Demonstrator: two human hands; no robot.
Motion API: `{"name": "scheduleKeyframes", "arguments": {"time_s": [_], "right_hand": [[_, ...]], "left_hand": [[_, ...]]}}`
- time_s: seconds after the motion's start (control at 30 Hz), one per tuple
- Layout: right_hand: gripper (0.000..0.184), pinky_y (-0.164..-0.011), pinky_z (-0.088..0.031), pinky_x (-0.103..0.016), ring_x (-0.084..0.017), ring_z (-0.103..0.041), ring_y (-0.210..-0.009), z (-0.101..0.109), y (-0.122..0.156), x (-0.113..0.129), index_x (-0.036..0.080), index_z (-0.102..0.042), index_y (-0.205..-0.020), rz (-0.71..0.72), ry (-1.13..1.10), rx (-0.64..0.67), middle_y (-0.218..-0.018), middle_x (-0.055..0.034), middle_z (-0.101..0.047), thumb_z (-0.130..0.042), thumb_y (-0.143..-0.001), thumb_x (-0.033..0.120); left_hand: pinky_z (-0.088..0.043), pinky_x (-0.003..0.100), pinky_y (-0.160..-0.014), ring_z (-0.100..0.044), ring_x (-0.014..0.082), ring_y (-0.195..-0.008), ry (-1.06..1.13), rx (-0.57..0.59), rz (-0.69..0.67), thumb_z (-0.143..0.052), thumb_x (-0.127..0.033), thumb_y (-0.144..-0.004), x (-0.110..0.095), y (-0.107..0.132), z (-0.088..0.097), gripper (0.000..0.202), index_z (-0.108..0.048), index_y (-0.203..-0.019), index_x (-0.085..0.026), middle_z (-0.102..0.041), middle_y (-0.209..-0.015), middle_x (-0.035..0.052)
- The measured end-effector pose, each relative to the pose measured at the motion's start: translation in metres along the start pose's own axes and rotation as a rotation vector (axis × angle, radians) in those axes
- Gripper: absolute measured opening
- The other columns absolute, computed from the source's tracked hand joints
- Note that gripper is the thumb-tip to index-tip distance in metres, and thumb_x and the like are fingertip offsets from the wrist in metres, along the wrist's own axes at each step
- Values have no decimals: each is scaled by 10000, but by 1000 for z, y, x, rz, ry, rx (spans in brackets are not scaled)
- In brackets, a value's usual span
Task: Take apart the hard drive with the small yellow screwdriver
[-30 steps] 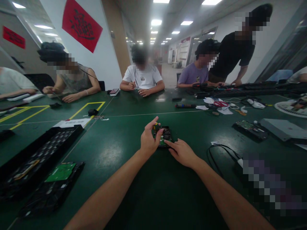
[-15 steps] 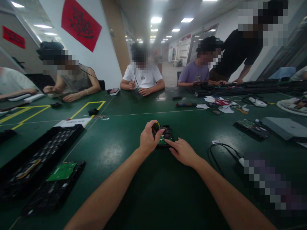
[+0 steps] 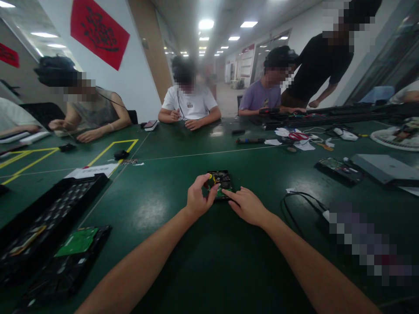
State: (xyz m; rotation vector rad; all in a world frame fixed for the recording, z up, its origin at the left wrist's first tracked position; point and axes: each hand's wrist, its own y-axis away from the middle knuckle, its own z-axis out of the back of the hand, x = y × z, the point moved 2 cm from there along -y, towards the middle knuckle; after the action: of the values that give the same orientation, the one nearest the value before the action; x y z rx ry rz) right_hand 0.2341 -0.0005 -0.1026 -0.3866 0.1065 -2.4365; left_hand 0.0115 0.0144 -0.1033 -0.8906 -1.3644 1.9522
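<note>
Yellow marks one tool (image 3: 211, 177) in left fingers (image 3: 200, 180) over one device (image 3: 224, 178).

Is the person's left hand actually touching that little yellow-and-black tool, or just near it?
Touching. The head view shows the left hand gripping the yellow-and-black tool between thumb and fingers.

Person's left forearm (image 3: 147, 253), bare, stretched forward; left hand (image 3: 198, 198), fingers bent, thumb opposed, gripping. Right forearm (image 3: 304, 255), bare, angled inward; right hand (image 3: 250, 207), palm down, index finger extended, its tip near the left thumb.
</note>
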Motion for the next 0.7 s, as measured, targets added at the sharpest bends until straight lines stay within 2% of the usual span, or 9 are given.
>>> {"name": "scheduleKeyframes", "arguments": {"time_s": [0.2, 0.37, 0.53, 0.7], "right_hand": [[503, -1150, -378, -516, -221, -681, -979, -1, -1, -1, 264, -474, -1569, 7, 8, 6, -1053, -80, -751, -466, -1067, 301], [507, -1148, -381, -522, -217, -685, -957, -1, -1, 0, 258, -476, -1567, 17, 2, 9, -1035, -80, -751, -481, -1061, 295], [502, -1135, -393, -516, -219, -686, -948, -2, -2, -1, 246, -485, -1559, 18, 18, -13, -1021, -81, -753, -489, -1059, 297], [496, -1132, -396, -505, -221, -692, -938, -3, -3, -1, 246, -506, -1546, 21, 29, -18, -996, -75, -755, -500, -1052, 294]], "left_hand": [[-598, 272, -724, -657, 133, -808, 28, 8, 44, -777, -317, -922, 0, -4, -4, 675, -422, -1488, -221, -661, -1157, 86], [-615, 280, -750, -683, 153, -878, 31, 3, 28, -759, -258, -933, -6, -9, -3, 637, -456, -1493, -247, -676, -1162, 85], [-649, 330, -882, -749, 197, -1023, 26, 38, 69, -696, -246, -977, -4, -2, -5, 674, -386, -1575, -240, -708, -1279, 120], [-648, 358, -947, -763, 207, -1084, 133, 98, 172, -602, -226, -1031, -2, 1, -6, 661, -299, -1618, -253, -655, -1411, 142]]}}
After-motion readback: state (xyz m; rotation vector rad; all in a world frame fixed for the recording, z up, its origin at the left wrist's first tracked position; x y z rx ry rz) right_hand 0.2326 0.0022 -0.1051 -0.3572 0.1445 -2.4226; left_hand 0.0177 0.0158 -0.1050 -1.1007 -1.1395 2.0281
